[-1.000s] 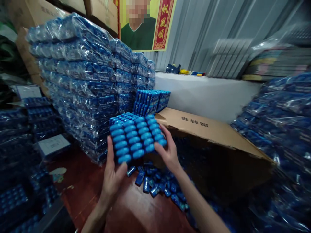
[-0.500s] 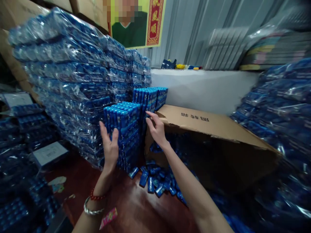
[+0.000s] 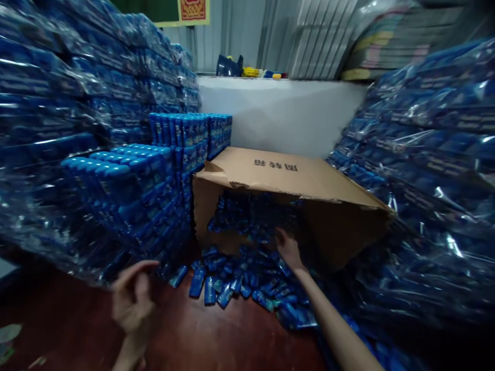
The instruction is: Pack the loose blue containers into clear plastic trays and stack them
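Head view: Right hand hung over a jumble of blue packs

Loose small blue packs (image 3: 210,289) lay in a heap at the mouth of a cardboard carton (image 3: 240,161), some inside it and others fanned out on the reddish-brown bench (image 3: 224,342). The carton rested on its side, its opening toward the person and the printed characters on its upper face upside down. At the opening, the right hand (image 3: 289,250) was over the heap, fingers bent; whether its grip had closed on a pack could not be told. The left hand (image 3: 133,299), blurred, was above the bench near the left end of the heap, its grip open and fingers loosely curled. Just left of the carton stood neat blocks of blue packs (image 3: 119,180) in tiers. Beyond them rose a film-wrapped stack (image 3: 34,175); another wrapped stack (image 3: 429,206) stood to the right. Behind was a low white wall (image 3: 266,113), with a dark blue object (image 3: 229,65) and a yellow item (image 3: 250,72) on top.
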Demonstrator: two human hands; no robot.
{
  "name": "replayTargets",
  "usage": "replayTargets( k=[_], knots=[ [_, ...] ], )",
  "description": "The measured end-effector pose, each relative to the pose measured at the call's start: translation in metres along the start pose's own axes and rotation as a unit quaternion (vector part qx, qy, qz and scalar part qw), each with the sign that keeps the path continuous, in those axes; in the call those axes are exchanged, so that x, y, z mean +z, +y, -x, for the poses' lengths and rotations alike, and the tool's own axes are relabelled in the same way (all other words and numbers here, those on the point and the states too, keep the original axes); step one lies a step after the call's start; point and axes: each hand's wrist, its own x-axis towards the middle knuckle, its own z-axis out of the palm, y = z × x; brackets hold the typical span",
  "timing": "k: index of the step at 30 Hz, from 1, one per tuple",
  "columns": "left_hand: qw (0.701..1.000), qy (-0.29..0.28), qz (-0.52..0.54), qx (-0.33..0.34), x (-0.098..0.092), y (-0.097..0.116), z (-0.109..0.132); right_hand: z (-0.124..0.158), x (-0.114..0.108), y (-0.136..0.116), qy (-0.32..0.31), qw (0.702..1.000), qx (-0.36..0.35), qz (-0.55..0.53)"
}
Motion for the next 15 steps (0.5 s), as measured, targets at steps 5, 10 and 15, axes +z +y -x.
replayTargets(
  k=[5,10,15],
  knots=[
    [0.935,-0.323,-0.125,0.072,0.092,-0.037,0.074,-0.074,0.019,0.002,-0.088,0.988,0.006,0.130],
    [0.846,-0.435,-0.283,0.119,0.137,-0.066,0.120,-0.101,0.044,-0.015,-0.119,0.969,-0.062,0.206],
    [0.817,-0.495,-0.262,0.136,0.114,-0.059,0.135,-0.093,0.028,-0.031,-0.116,0.954,-0.153,0.229]
  ],
)
